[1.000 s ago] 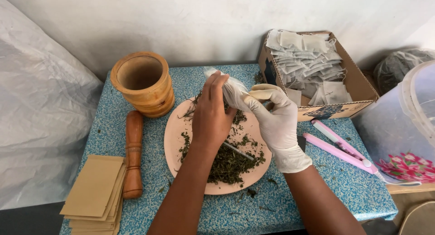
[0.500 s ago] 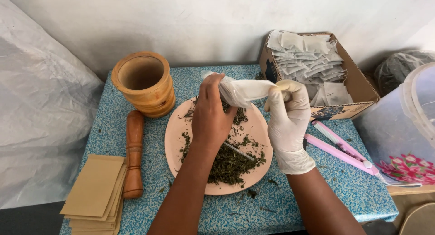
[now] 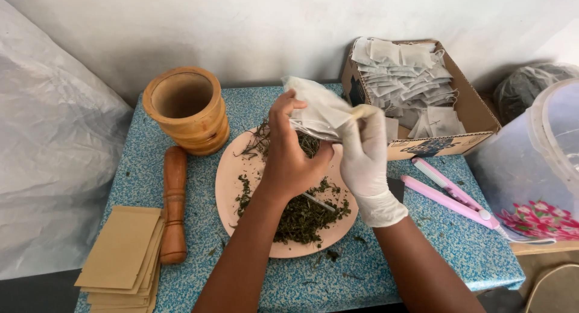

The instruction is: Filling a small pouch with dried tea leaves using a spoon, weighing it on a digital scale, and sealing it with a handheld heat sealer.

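Blue speckled bench (image 3: 422, 252): left hand (image 3: 292, 156) & gloved right hand (image 3: 362, 153) pinch small white bag (image 3: 316, 111) over pink plate (image 3: 232, 186); tilt it, dry leaves (image 3: 301, 216) may spill.

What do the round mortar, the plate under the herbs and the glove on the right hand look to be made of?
Round tan mortar: turned wood, going by its grain and ringed grooves, smooth matt finish. Round pink plate: probably plastic or glazed ceramic, plain and slightly glossy; cannot tell which. White glove on the right hand: thin latex-like rubber, creased and snug.

Bare left hand (image 3: 289, 162), white glove on right hand (image 3: 363, 159), no sleeves
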